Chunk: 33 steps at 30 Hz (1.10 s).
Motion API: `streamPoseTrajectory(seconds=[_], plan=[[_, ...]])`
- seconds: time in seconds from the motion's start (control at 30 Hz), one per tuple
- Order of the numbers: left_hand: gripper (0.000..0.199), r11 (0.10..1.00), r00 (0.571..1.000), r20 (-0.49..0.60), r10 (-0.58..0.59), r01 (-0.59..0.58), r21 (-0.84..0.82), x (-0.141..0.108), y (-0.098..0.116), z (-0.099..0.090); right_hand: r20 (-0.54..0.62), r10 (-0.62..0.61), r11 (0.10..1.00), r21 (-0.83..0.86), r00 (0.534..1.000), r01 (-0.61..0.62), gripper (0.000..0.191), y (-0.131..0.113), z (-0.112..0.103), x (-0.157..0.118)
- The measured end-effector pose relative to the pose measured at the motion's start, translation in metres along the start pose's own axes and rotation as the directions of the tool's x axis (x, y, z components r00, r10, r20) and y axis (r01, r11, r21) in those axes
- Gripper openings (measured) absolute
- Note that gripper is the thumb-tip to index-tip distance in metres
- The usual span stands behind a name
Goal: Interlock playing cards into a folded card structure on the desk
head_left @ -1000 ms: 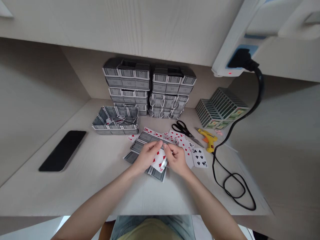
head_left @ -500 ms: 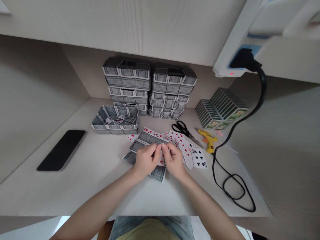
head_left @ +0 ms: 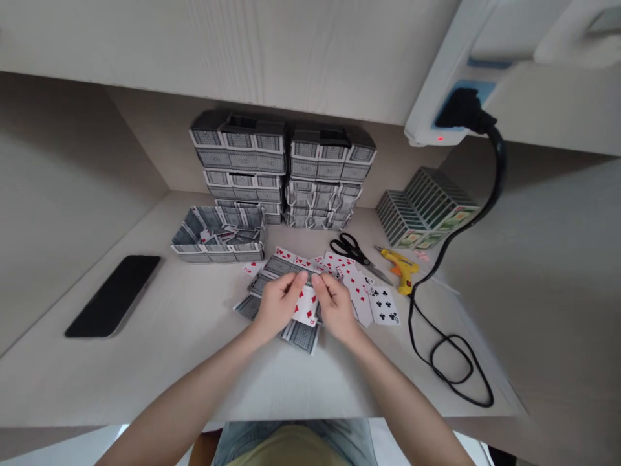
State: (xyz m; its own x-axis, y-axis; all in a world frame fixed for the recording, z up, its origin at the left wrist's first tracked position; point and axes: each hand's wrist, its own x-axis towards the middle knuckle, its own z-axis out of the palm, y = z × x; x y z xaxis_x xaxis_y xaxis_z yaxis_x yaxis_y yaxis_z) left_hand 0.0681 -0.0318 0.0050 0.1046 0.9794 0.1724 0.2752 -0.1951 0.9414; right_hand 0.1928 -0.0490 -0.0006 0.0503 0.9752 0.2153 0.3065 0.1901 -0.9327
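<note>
Both hands meet over a loose pile of playing cards in the middle of the desk. My left hand (head_left: 280, 302) and my right hand (head_left: 336, 307) are closed, thumbs near each other, pinching a diamond card (head_left: 306, 307) between them. Its top edge is folded over, showing a strip of grey patterned back. Under and around the hands lie grey-backed cards (head_left: 301, 336) and face-up red cards. A six of clubs (head_left: 384, 305) lies to the right. Black scissors (head_left: 359, 255) and a yellow glue gun (head_left: 403, 270) rest behind it.
Stacked card boxes (head_left: 242, 152) stand at the back, beside a second stack (head_left: 331, 162). An open card box (head_left: 218, 249) holds small pieces. A black phone (head_left: 114, 294) lies left. Green-white card blocks (head_left: 427, 207) and a looped black cable (head_left: 449, 382) are on the right.
The thumbs have moved slightly apart, and more of the diamond card shows between my hands, with a strip of its back folded at the top. The whole view has shifted slightly.
</note>
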Motion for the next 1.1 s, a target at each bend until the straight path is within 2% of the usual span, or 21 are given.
streamPoseTrajectory(seconds=[0.17,0.3,0.43,0.57,0.7,0.97,1.1], plan=[[0.027,0.957,0.993,-0.012,-0.117,0.11,-0.269,0.009,0.001,-0.002,-0.031,0.128,0.989,0.072,0.991,-0.126,0.029,0.006,0.0,0.004],[0.033,0.924,0.991,-0.002,-0.136,0.127,-0.361,0.01,-0.002,0.001,-0.044,0.162,0.974,0.166,0.986,-0.153,0.028,0.008,0.0,0.007],[0.028,0.931,0.989,0.011,-0.145,0.14,-0.336,0.01,-0.005,0.001,-0.018,0.131,0.985,0.113,0.991,-0.128,0.026,0.008,-0.002,0.007],[0.025,0.942,0.989,0.032,-0.144,0.147,-0.301,0.011,-0.004,-0.001,-0.109,-0.015,0.999,0.044,0.994,0.019,0.028,0.006,-0.004,0.007],[0.022,0.947,0.99,0.072,-0.121,0.137,-0.29,0.009,-0.004,-0.001,-0.117,-0.087,0.995,0.044,0.989,0.093,0.035,0.003,-0.007,0.007],[0.019,0.953,0.99,0.125,-0.057,0.092,-0.29,0.006,-0.009,0.0,-0.165,-0.028,0.992,0.116,0.986,0.047,0.018,0.009,-0.005,0.009],[0.02,0.954,0.997,0.061,-0.051,0.067,-0.292,0.01,-0.006,-0.003,-0.232,0.034,0.98,0.199,0.972,0.014,0.019,0.015,-0.003,0.012]])
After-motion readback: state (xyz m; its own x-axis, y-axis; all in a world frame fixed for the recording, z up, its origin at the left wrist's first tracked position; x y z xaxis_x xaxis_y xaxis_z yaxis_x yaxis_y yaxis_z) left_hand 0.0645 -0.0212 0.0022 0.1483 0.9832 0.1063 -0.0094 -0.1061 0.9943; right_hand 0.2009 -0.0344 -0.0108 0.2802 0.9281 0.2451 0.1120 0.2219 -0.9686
